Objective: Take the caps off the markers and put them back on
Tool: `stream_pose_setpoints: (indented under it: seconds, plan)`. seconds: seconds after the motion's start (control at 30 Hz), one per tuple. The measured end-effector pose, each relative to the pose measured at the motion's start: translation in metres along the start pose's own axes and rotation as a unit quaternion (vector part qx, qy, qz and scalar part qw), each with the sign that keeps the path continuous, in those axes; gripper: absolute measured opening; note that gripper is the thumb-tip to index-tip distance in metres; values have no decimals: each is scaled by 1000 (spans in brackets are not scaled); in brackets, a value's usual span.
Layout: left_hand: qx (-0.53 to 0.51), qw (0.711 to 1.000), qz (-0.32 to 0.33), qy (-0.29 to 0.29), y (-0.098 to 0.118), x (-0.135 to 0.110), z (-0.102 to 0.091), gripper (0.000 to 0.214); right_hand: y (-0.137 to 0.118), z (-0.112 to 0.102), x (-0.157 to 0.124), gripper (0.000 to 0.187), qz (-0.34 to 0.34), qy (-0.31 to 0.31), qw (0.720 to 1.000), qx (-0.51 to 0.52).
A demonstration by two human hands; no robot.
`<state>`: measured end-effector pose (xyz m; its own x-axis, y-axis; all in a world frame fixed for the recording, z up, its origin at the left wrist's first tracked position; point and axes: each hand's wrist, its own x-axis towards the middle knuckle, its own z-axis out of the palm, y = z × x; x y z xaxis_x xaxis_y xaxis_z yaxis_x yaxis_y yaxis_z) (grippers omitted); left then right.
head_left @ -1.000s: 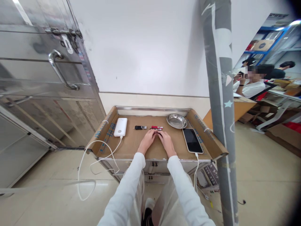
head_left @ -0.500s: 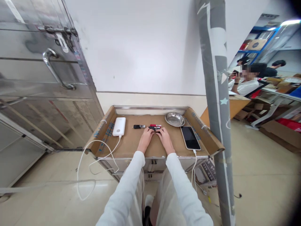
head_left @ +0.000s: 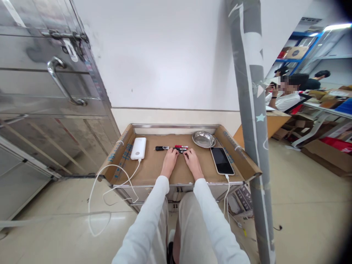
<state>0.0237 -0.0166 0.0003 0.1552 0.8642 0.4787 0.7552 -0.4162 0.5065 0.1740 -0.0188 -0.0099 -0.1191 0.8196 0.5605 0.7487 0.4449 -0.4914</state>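
Head view, person seated at a cart. Centre of frame: left hand (head_left: 169,158) and right hand (head_left: 190,160) lie side by side on the cardboard-lined cart top (head_left: 154,169), palms down, fingers curled forward; the fingertips of both meet at a dark marker (head_left: 180,150), which lies crosswise on the cardboard between them, the left hand at its left end and the right hand at its right end; whether the fingers pinch the marker or only rest on it cannot be told at this size. Just above it in the frame lies a red marker (head_left: 181,146), parallel and close by; a black marker (head_left: 162,148) lies to the left, apart from both hands. Left of centre: a white power bank (head_left: 138,148), its white cable (head_left: 88,209) looping off the cart's edge towards the floor. Right of centre: a steel dish (head_left: 204,139) at the cart's far corner; a phone (head_left: 222,160) face up, screen dark, just below the dish. Upper left of frame: a metal door (head_left: 49,73) with a bar handle. Right: a grey post (head_left: 249,91) beside the cart; behind it, upper right, seated people (head_left: 288,97) at tables.
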Motion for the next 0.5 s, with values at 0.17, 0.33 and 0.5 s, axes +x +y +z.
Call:
stream_pose_setpoints:
  seconds: [0.17, 0.33, 0.5]
  plan:
    - [20, 999, 3, 46, 2, 2, -1, 8, -7, -4, 2, 27, -3, -12, 1000, -11]
    - [100, 979, -84, 158, 2, 2, -5, 22, -18, -14, 2, 36, -17, -32, 999, -8]
    - [183, 954, -179, 156, 1, -2, -3, 36, -20, -14, 2, 38, -42, -69, 997, -17]
